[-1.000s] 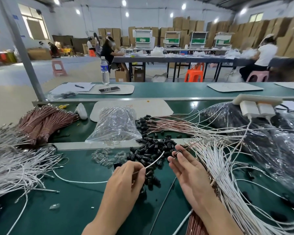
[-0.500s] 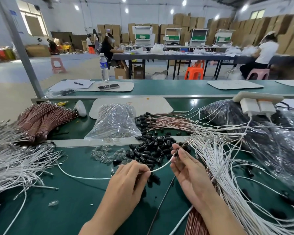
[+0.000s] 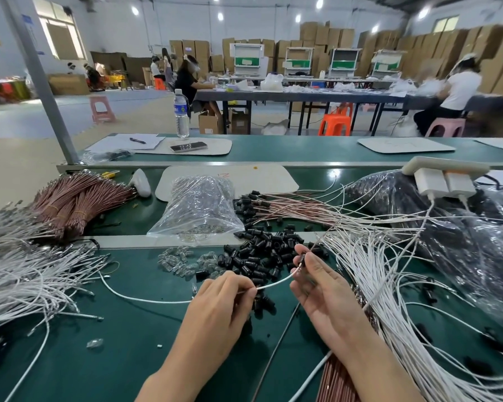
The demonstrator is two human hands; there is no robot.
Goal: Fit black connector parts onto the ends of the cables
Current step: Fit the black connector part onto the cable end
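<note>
My left hand (image 3: 221, 303) pinches a white cable (image 3: 273, 282) near its end, and the cable trails left across the green table. My right hand (image 3: 320, 288) holds a small black connector part (image 3: 302, 259) between thumb and fingers, right at the cable's metal tip. A heap of loose black connector parts (image 3: 262, 253) lies just behind both hands. To the right spreads a fan of white cables (image 3: 389, 285), and behind it pink cables (image 3: 291, 207) carry black parts on their ends.
A clear bag of small parts (image 3: 198, 207) sits behind the heap, with loose clear pieces (image 3: 183, 261) in front of it. White cables (image 3: 21, 280) and bundled pink cables (image 3: 76, 198) fill the left. Black plastic bags (image 3: 462, 227) and a white power strip (image 3: 445, 175) stand at the right.
My hands have drawn closer together. The cable's tip has met the black part in my right hand, which has lifted slightly.
</note>
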